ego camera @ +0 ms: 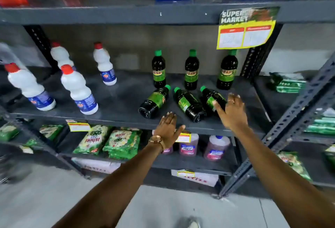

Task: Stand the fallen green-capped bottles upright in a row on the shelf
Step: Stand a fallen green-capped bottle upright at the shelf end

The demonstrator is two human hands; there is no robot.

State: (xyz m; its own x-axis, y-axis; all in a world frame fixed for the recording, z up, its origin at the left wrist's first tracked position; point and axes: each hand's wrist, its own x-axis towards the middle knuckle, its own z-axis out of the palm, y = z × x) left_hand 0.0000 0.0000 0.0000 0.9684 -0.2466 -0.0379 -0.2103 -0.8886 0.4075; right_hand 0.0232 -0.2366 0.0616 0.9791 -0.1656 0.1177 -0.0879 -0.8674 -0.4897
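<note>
Three dark bottles with green caps and green labels stand upright in a row at the back of the grey shelf [116, 101]: left [158, 70], middle [191, 71], right [227, 71]. In front of them three more lie on their sides: left [154, 102], middle [188, 107], right [211, 97]. My right hand [231, 111] hovers open over the base of the right fallen bottle, fingers spread, partly hiding it. My left hand [169, 130], with a watch on the wrist, is open at the shelf's front edge, below the left fallen bottle, holding nothing.
White bottles with red caps [78, 90] stand on the left half of the same shelf. A yellow price sign [244, 32] hangs from the shelf above. Green detergent packets [108, 140] and pink bottles [188, 145] fill the shelf below. A slanted metal upright [293, 111] rises at right.
</note>
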